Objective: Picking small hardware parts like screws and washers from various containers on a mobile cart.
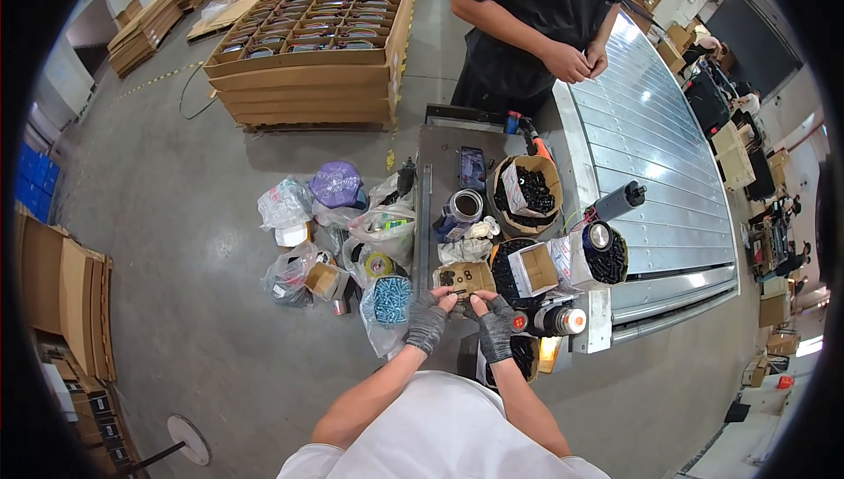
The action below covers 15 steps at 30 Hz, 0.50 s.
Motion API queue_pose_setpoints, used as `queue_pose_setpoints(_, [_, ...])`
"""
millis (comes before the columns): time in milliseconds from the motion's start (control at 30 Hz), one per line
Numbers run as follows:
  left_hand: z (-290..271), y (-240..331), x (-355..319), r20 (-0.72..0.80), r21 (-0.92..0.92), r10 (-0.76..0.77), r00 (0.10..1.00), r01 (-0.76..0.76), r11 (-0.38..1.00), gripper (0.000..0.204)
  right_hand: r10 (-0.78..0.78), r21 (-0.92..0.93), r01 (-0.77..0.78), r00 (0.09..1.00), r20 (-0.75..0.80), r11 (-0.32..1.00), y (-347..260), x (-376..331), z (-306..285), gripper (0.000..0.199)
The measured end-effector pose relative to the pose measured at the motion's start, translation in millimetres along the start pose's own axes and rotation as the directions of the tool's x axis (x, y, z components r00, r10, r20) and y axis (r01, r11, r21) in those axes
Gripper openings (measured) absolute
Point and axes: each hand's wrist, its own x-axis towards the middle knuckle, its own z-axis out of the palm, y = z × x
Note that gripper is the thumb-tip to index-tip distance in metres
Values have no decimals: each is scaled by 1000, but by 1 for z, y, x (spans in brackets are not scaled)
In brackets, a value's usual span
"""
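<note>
A narrow dark counter [442,158] stretches away beyond the left grip [428,324] and the right grip [498,330]. Just beyond both grips, a shallow cardboard tray [482,279] sits on it. Farther out come a crumpled white bundle [464,251], then an open-topped cup [466,206], then a phone [472,170] lying flat, farthest from the grips. Well beyond the right grip, to the right of the cup, stands a cardboard box [538,163] of black parts.

Beyond the fingers [447,301] lie box [481,281], mug [466,206], then phone [472,167]; left of the fingers, screws [391,300] in a bag [379,333]; right, a flask [551,321].
</note>
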Motion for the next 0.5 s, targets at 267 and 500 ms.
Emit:
queue_pose_setpoints(267, [2,-6,4,79,-233,-125,989,140,962,28,-88,-107,88,996,6,990,-1,-1,1,14])
queue_pose_setpoints(500, [5,-16,9,71,-204,-103,992,116,972,30,-194,-180,195,981,24,964,-4,-4,3,11])
